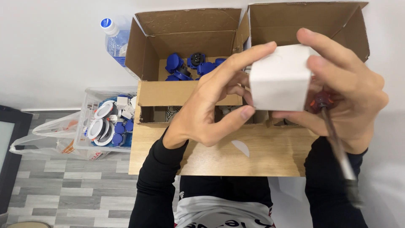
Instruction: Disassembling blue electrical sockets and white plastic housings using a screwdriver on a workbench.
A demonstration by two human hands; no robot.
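Note:
Both hands hold a small white box (280, 80) up above a wooden table (270, 158). My left hand (211, 105) grips its left side, thumb below and index finger along the top edge. My right hand (346, 88) wraps over the top and right side of the box. That same hand also holds a screwdriver (335, 139) with a dark handle and orange collar, its shaft pointing down toward me.
Behind the hands stand two open cardboard boxes: the left one (147, 55) holds blue plastic parts (190, 65), the right one (303, 21) shows nothing inside. A low divided cardboard tray (185, 95) sits in front. A clear bin (90, 109) of white and blue parts and a water bottle (114, 40) are left.

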